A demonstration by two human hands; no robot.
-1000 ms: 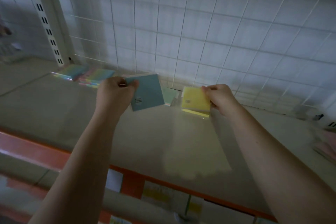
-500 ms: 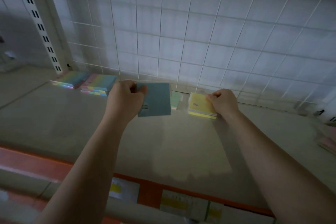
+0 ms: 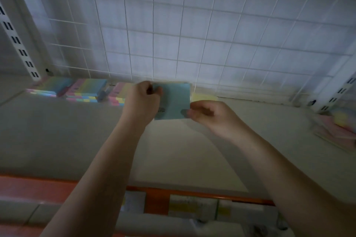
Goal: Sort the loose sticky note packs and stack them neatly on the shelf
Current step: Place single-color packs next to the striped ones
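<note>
Right hand [image 3: 207, 114] has left the yellow pack [image 3: 204, 96] and joined the left hand [image 3: 143, 100]; both pinch the blue pack [image 3: 174, 102], which could slip if either grip loosens.

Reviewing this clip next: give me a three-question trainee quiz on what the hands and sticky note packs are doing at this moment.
1. True or false: the left hand grips the blue pack.
2. Where does the yellow pack lie?
A. In the right hand
B. On the shelf behind the blue pack
C. On the multicolour packs at the left
3. Fill in: the right hand touches the blue pack at its lower ____ corner.

Key
1. True: its fingers curl round the pack's left edge.
2. B: it lies on the shelf near the wire grid, partly hidden by the blue pack.
3. Right. The multicolour packs lie apart, at the back left.
</note>
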